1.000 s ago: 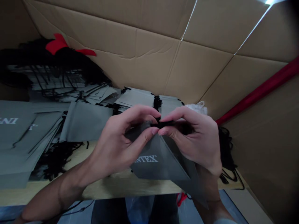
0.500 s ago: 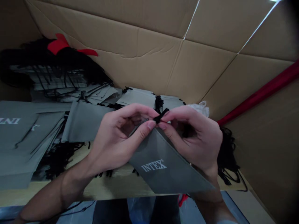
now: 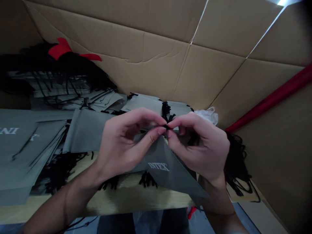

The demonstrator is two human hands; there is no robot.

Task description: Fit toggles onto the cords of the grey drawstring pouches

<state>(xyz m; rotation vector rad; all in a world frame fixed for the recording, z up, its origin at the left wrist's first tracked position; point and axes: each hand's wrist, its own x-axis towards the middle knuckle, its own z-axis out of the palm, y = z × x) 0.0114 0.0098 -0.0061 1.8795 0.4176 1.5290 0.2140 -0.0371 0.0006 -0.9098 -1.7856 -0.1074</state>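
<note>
Between both hands (image 3: 129, 143) (image 3: 202, 146) | black cord (image 3: 167, 127) pinched | gray pouch (image 3: 172, 175) below

A brown cardboard wall (image 3: 109, 42) closes the far side, grey fabric pouches (image 3: 17, 159) the left. Along its near edge the pale wooden table (image 3: 131, 201) allows passage up to the drooping INTEX-printed grey pouch (image 3: 168, 178).

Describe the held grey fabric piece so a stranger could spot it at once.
In front of the cardboard wall stands a pale table. Over it, a left hand and right hand nearly meet. The grey fabric piece slants below their fingertips, white INTEX print showing; unlike the grey pieces lying at left, it is held.
</note>
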